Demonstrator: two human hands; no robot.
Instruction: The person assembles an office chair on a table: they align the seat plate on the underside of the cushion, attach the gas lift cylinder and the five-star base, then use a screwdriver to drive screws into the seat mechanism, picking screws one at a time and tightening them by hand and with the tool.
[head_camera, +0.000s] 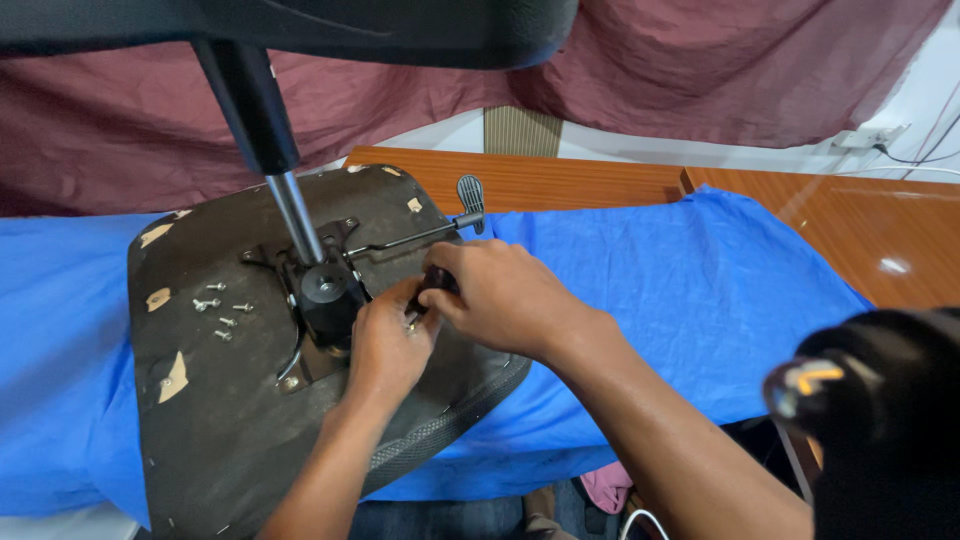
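Upturned chair seat (230, 430) lying on blue cloth (680, 300) at the table's near edge, metal mechanism plate (325, 255) at its centre, left hand (385, 345) pinching a small fastener, right hand (495, 295) closed around a dark tool handle (436, 279), loose screws (220, 310) left of the gas cylinder (270, 140), lever paddle (471, 193) toward the seat's far edge.

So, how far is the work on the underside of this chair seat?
Already done, it seems: several loose screws lie on the upturned seat base, and the gas cylinder stands in the metal mechanism plate. In hand: the left hand and right hand work a small dark tool beside the plate. Left: whether screws go in or out cannot be told.
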